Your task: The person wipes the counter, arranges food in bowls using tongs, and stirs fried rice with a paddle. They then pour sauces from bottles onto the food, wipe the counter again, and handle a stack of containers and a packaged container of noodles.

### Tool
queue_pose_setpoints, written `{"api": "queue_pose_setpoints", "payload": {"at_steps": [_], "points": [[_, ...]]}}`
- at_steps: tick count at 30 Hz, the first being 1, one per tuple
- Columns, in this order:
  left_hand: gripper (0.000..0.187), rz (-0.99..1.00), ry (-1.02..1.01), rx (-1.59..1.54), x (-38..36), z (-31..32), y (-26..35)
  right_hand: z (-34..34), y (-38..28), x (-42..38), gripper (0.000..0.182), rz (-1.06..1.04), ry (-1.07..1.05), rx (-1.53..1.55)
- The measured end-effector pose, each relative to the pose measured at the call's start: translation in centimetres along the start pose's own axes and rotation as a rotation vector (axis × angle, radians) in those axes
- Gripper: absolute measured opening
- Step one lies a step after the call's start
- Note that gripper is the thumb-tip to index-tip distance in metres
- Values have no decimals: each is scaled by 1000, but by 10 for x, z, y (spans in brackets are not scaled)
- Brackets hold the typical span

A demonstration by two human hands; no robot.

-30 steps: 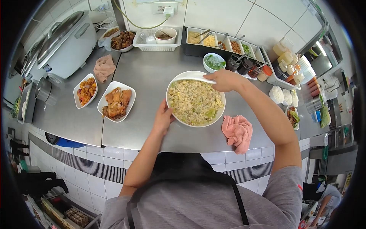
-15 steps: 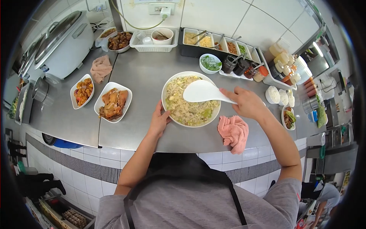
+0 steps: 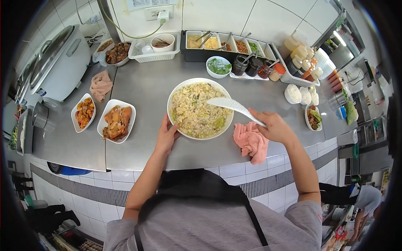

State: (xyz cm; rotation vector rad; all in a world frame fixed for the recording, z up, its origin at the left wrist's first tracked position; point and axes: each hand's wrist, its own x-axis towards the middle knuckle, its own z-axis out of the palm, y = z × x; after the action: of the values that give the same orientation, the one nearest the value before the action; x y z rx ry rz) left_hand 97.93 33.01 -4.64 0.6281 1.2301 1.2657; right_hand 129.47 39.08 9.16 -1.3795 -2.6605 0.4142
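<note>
A large white bowl (image 3: 171, 109) full of fried rice (image 3: 197, 113) rests on the steel counter (image 3: 146, 83). At its lower left rim my left hand (image 3: 167, 136) grips the side, thumb over the edge. My right hand (image 3: 273, 126) is closed round the handle of a white rice paddle (image 3: 236, 107), whose blade is tilted on edge over the right part of the rice. Just below the paddle handle lies a crumpled pink cloth (image 3: 251, 142). To the left stand a dish of braised meat (image 3: 117, 122) and a smaller dish of orange-brown food (image 3: 85, 113).
Along the wall are a white basket (image 3: 153, 53), a topping tray (image 3: 201, 55), a bowl of greens (image 3: 218, 67) and sauce jars (image 3: 253, 67). A large cooker (image 3: 63, 62) stands at the left. Small rice bowls (image 3: 293, 94) sit right. Another person (image 3: 368, 198) bends at the lower right.
The paddle has turned from lying flat to standing on its edge and moved right across the rice, along with my right hand. My left hand still holds the bowl. The view has shifted slightly.
</note>
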Motion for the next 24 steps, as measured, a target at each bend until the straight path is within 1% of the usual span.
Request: {"api": "queue_pose_setpoints", "payload": {"at_steps": [1, 2, 3, 4, 5, 6, 7, 9, 10, 11, 12, 14, 15, 16, 17, 18, 19, 20, 21, 23, 24], "points": [[55, 0, -1, 5, -2, 0, 2, 7, 3, -2, 48, -25, 40, 101], [56, 1, 54, 2, -5, 1, 3, 11, 6, -1, 46, -54, 77, 196], [57, -6, 115, -5, -10, 1, 1, 8, 1, 0, 46, -57, 66, 196], [57, -22, 127, -10, -15, -3, -4, 4, -9, 0, 44, 42, 30, 289], [56, 60, 171, 75, -22, -9, -8, 6, -17, -3, 42, 149, -4, 387], [55, 150, 207, 164, -26, -16, -8, 14, -18, -4, 42, 156, -10, 396], [55, 150, 205, 163, -28, -20, -6, 22, -15, -3, 39, 191, -11, 444], [45, 337, 226, 309, -45, -28, -4, 29, -19, -3, 36, 225, -31, 483], [45, 335, 233, 304, -53, -31, -3, 33, -28, -2, 31, 330, -52, 721], [37, 335, 166, 360, -59, -33, 1, 36, -38, 3, 27, 424, -69, 956], [30, 346, 106, 413, -62, -35, 6, 40, -50, 9, 27, 396, -68, 943], [23, 419, -53, 380, -72, -34, 17, 55, -81, 21, 27, 427, -102, 1253], [24, 366, -175, 387, -78, -34, 28, 63, -97, 30, 27, 381, -132, 1241], [25, 313, -285, 397, -84, -35, 40, 73, -116, 43, 30, 214, -46, 1273], [29, 229, -415, 315, -88, -38, 48, 84, -139, 59, 34, 33, 22, 1312], [36, 251, -473, 239, -92, -44, 48, 95, -172, 78, 34, -52, -51, 1322], [40, 315, -498, 211, -98, -52, 59, 104, -213, 91, 37, -147, 56, 1320], [46, 382, -393, 321, -100, -68, 55, 110, -250, 105, 40, -232, 168, 1326], [46, 403, -303, 335, -105, -91, 61, 112, -284, 122, 40, -301, 101, 1351], [43, 473, 32, -154, -116, -142, 75, 116, -349, 149, 43, -486, 278, 902], [43, 528, 123, -117, -123, -184, 91, 118, -374, 166, 43, -569, 267, 878]]}}
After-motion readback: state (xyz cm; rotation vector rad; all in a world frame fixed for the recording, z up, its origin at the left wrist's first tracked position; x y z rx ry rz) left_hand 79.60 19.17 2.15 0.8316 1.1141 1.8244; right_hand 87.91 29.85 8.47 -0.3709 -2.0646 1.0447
